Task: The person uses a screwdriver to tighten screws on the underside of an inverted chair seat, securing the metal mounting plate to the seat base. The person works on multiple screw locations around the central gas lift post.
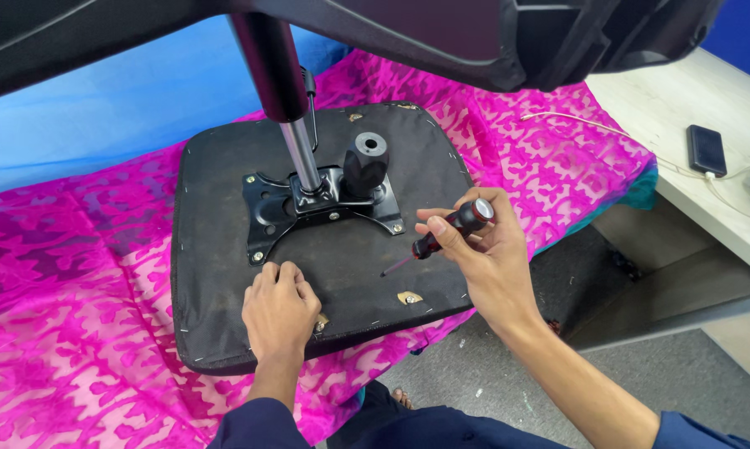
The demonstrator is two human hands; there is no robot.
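An upturned black chair seat point(217, 208) lies on a pink patterned cloth. A black metal mounting plate point(268, 209) is fixed to its underside, with a gas cylinder point(301, 154) rising from it and a round black knob point(366, 158) beside it. My right hand point(483, 249) grips a screwdriver point(454, 226) with a black and red handle, its thin shaft pointing down-left toward the seat. My left hand point(279, 308) rests palm down on the near edge of the seat, fingers curled, next to a brass bracket point(321, 323). A second brass bracket point(409, 297) sits to the right.
The pink cloth point(67, 299) covers a bed with blue sheet point(117, 100) behind. The chair's black base point(508, 41) looms overhead. A pale wooden desk point(666, 108) at right holds a black phone point(707, 150) on a cable. Grey floor point(475, 366) lies below, with my toes showing.
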